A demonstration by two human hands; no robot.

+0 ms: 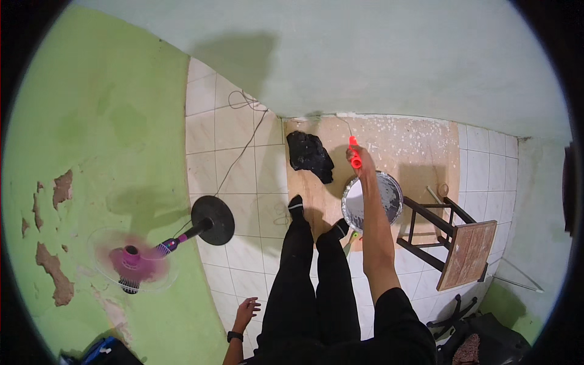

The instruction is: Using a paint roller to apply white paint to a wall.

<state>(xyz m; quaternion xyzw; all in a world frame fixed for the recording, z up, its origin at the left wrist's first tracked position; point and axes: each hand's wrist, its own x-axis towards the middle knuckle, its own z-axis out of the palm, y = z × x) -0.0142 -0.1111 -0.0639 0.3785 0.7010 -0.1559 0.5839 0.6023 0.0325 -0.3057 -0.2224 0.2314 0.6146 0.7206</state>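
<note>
My right hand [360,159] is closed around the orange handle of a paint roller [354,142]. Its thin wire frame reaches to a white roller head [345,114] at the foot of the pale green wall; whether it touches the wall I cannot tell. Beneath my right forearm stands a round paint bucket [345,207] with pale paint inside and smears on its rim, partly hidden by the arm. At the lower left my left hand [246,312] hangs beside my leg, empty, fingers apart. A brush-like tool with a green handle [351,239] lies by my foot, partly covered.
Paint spots dot a tan sheet [420,135] along the wall. Crumpled black plastic or cloth [309,157] lies on it. A wooden stool [468,255] stands right, near a tape roll [443,190]. Left is a running pink fan [134,258]; its cable [243,149] crosses the tiles.
</note>
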